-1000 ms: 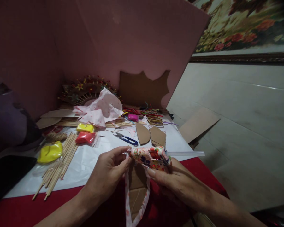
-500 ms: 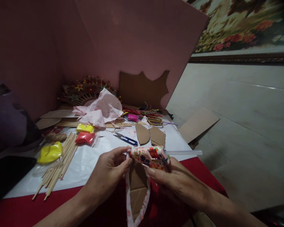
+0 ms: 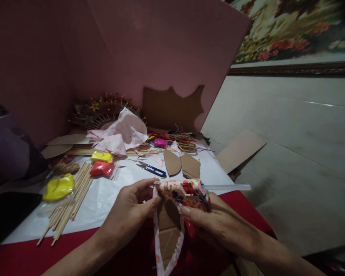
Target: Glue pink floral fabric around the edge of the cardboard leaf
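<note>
My right hand (image 3: 215, 214) is wrapped around a flower-patterned glue gun (image 3: 186, 191), and a clear glue stick (image 3: 230, 187) juts from its back end to the right. The gun's tip points left, close to the fingers of my left hand (image 3: 132, 203). Between thumb and fingers, my left hand pinches the top of a pointed cardboard piece (image 3: 168, 234). A white fabric strip with small red spots (image 3: 176, 249) runs along the cardboard's edges. The exact contact between tip and cardboard is hidden by my fingers.
Blue thread snips (image 3: 151, 169) and two cut cardboard pieces (image 3: 172, 163) lie beyond my hands. At left are wooden sticks (image 3: 74, 199), yellow clay (image 3: 59, 188) and a red packet (image 3: 102, 168). Spotted fabric (image 3: 120, 134) is bunched behind. A kettle-like object (image 3: 11, 142) stands far left.
The glue gun and its glue stick have shifted slightly to the right with my right hand. My left hand keeps its pinch on the cardboard. The view has moved a little.
</note>
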Available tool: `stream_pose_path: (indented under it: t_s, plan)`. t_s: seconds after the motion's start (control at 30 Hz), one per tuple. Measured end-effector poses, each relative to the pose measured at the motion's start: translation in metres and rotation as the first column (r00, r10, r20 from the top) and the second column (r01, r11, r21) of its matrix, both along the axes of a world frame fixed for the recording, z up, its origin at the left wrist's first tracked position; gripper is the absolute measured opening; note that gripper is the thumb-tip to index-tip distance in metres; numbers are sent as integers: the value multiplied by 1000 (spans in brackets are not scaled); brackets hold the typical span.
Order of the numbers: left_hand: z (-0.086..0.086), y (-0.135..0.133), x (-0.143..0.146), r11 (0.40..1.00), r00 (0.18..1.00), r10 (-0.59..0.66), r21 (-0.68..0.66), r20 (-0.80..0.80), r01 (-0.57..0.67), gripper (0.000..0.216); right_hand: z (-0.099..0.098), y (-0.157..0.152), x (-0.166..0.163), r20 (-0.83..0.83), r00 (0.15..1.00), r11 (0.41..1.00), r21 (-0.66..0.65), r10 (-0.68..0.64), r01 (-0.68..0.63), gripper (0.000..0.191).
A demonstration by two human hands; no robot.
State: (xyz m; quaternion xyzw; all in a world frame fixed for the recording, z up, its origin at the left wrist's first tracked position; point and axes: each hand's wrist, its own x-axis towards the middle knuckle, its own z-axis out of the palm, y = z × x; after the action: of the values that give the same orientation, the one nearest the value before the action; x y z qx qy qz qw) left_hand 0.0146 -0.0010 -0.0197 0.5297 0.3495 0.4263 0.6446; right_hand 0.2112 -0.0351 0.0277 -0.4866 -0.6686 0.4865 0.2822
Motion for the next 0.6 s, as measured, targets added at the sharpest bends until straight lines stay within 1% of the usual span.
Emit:
stream_pose_path:
  t_s: [0.13, 0.27, 0.4, 0.5, 0.6]
  plan:
    - [0, 0, 0, 1000, 1000, 25, 0, -14, -25, 30, -1, 1, 0, -8, 1000, 999, 20, 25, -25, 21]
    - [1, 1, 1, 998, 998, 62, -14, -4, -62, 32, -1, -1, 3, -8, 999, 999, -21, 39, -40, 20]
    - [1, 1, -1, 998, 998, 60, -27, -19, -60, 33, 1, -2, 4, -37, 999, 999, -34, 0, -1, 22]
    - [2, 1, -1, 999, 999, 39, -24, -13, -39, 31, -2, 0, 2, -43, 999, 1000, -6, 15, -16, 20]
    - [2, 0, -1, 998, 998, 56, -38, 5, -56, 32, -4, 1, 1, -19, 999, 1000, -2, 26, -26, 19]
